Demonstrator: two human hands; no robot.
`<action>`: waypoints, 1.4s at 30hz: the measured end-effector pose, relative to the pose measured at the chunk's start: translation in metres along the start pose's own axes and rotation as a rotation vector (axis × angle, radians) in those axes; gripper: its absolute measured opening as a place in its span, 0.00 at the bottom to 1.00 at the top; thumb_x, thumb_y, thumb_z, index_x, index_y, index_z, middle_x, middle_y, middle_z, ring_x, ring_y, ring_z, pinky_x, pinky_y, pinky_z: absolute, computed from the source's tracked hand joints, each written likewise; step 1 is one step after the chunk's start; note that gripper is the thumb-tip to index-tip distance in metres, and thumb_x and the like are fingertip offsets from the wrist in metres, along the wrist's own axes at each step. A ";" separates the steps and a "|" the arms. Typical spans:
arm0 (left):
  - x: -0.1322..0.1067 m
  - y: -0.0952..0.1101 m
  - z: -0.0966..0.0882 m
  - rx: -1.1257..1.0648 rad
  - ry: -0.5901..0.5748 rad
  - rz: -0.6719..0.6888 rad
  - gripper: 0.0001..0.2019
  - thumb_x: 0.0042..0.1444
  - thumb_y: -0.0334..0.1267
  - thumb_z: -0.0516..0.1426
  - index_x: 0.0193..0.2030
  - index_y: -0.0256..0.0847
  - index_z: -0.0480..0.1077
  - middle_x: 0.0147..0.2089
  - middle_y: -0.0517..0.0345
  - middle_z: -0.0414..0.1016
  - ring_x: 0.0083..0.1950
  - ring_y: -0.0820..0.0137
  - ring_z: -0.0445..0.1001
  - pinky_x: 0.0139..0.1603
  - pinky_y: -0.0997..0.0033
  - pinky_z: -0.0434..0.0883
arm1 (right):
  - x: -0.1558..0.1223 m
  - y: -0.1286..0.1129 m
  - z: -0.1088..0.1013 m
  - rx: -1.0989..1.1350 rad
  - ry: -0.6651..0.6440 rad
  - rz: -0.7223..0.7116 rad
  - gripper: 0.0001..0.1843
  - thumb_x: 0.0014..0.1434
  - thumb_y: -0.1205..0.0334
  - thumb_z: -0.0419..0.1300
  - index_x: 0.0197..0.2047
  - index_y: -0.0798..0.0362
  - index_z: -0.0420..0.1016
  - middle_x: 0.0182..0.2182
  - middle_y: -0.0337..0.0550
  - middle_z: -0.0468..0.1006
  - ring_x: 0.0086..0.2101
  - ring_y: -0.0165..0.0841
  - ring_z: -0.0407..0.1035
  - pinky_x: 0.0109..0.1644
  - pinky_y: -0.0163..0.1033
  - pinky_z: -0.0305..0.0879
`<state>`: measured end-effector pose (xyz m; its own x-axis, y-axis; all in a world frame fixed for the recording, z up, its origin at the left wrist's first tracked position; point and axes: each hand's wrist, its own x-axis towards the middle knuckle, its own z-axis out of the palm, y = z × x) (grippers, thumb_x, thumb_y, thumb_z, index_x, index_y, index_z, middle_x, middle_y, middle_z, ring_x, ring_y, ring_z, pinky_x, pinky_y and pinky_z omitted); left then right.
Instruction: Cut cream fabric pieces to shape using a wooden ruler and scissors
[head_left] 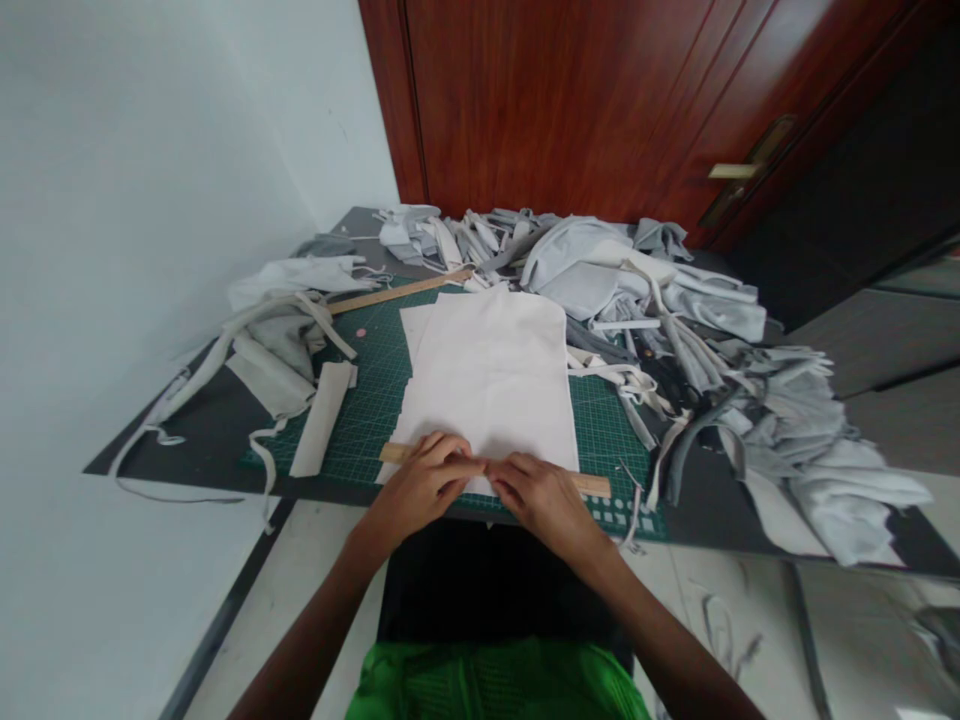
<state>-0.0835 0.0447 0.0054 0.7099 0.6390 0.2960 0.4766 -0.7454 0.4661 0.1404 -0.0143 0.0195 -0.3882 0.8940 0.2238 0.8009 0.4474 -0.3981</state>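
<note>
A white piece of fabric (491, 375) lies flat on a green cutting mat (600, 420) in front of me. Across its near end runs a wooden ruler (592, 485), its middle covered by my hands. My left hand (431, 478) and my right hand (536, 492) meet at that end, fingertips nearly touching. Both have their fingers bent and pressed together, pinching the fabric's near edge by the ruler. The fingertips partly hide what is between them. Another pale sheet (415, 325) shows from under the fabric's left side.
Heaps of grey and white cloth scraps (577, 265) cover the table's back and right side. More strips (277, 345) lie at left, beside a folded beige piece (324, 420). A second wooden ruler (401, 291) lies behind. A wall stands left, a wooden door (555, 110) behind.
</note>
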 end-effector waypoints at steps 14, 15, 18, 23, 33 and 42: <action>0.002 -0.005 -0.001 -0.013 -0.042 0.058 0.14 0.67 0.28 0.57 0.54 0.46 0.77 0.52 0.53 0.72 0.56 0.62 0.68 0.60 0.58 0.68 | 0.002 0.000 -0.007 -0.068 -0.091 0.019 0.07 0.71 0.65 0.59 0.49 0.52 0.78 0.40 0.43 0.81 0.39 0.34 0.77 0.41 0.37 0.68; 0.002 -0.004 -0.002 -0.013 -0.038 0.055 0.15 0.67 0.28 0.57 0.54 0.47 0.77 0.52 0.53 0.72 0.56 0.62 0.68 0.59 0.58 0.68 | 0.001 0.000 -0.007 -0.068 -0.090 0.019 0.07 0.70 0.65 0.60 0.50 0.52 0.78 0.40 0.43 0.80 0.39 0.34 0.77 0.41 0.37 0.68; 0.002 -0.003 -0.002 -0.016 -0.033 0.049 0.16 0.67 0.27 0.56 0.55 0.48 0.77 0.52 0.53 0.73 0.57 0.62 0.68 0.59 0.58 0.68 | -0.003 0.003 -0.008 -0.071 -0.078 0.015 0.07 0.70 0.66 0.60 0.49 0.52 0.78 0.40 0.42 0.80 0.39 0.34 0.76 0.41 0.37 0.69; 0.002 -0.003 -0.003 -0.017 -0.038 0.048 0.16 0.67 0.28 0.56 0.56 0.48 0.77 0.53 0.53 0.73 0.58 0.62 0.68 0.60 0.58 0.68 | -0.009 0.010 -0.007 -0.079 -0.055 0.020 0.06 0.70 0.65 0.59 0.46 0.52 0.78 0.39 0.43 0.80 0.37 0.34 0.76 0.40 0.37 0.70; 0.002 -0.004 -0.002 0.009 -0.048 0.054 0.13 0.68 0.29 0.56 0.53 0.46 0.77 0.53 0.53 0.72 0.57 0.62 0.68 0.60 0.59 0.67 | -0.027 0.019 -0.018 -0.102 -0.015 0.049 0.06 0.70 0.66 0.60 0.46 0.52 0.78 0.39 0.42 0.80 0.36 0.33 0.76 0.39 0.35 0.68; 0.003 -0.004 -0.004 0.021 -0.025 0.068 0.13 0.67 0.29 0.56 0.53 0.46 0.78 0.53 0.53 0.72 0.56 0.62 0.68 0.61 0.58 0.68 | -0.046 0.036 -0.026 -0.110 -0.019 0.063 0.06 0.70 0.66 0.58 0.44 0.52 0.78 0.40 0.43 0.81 0.36 0.34 0.77 0.40 0.36 0.68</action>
<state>-0.0848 0.0501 0.0076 0.7537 0.5818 0.3057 0.4370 -0.7911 0.4281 0.1988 -0.0402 0.0184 -0.3436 0.9209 0.1840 0.8685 0.3862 -0.3109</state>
